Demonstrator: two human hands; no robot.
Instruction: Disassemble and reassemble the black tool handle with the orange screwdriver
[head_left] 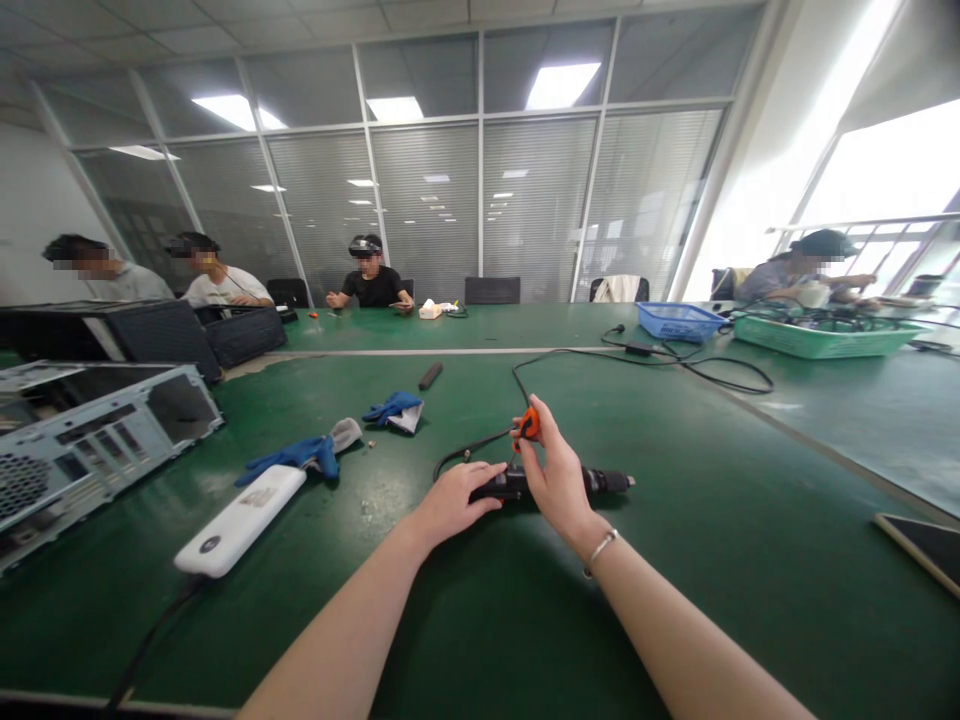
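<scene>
A black corded electric screwdriver (pixel 609 482) lies on its side on the green table, its tip pointing right. My left hand (pixel 454 498) is closed around the rear part of its body and holds it against the tabletop. My right hand (pixel 561 478) pinches a small screwdriver (pixel 529 424) with an orange and black handle. This screwdriver stands nearly upright, its thin shaft pointing down at the electric screwdriver's body. Whether its tip sits in a screw is too small to tell. The right palm hides the middle of the electric screwdriver.
On the left are a white power bank (pixel 241 520) with a cable, blue-grey gloves (pixel 296 455) and a metal computer case (pixel 112 440). A dark bar (pixel 430 376) lies ahead. Black cable (pixel 720 365), blue basket (pixel 679 322) and green basket (pixel 825 342) stand right. Several people sit around.
</scene>
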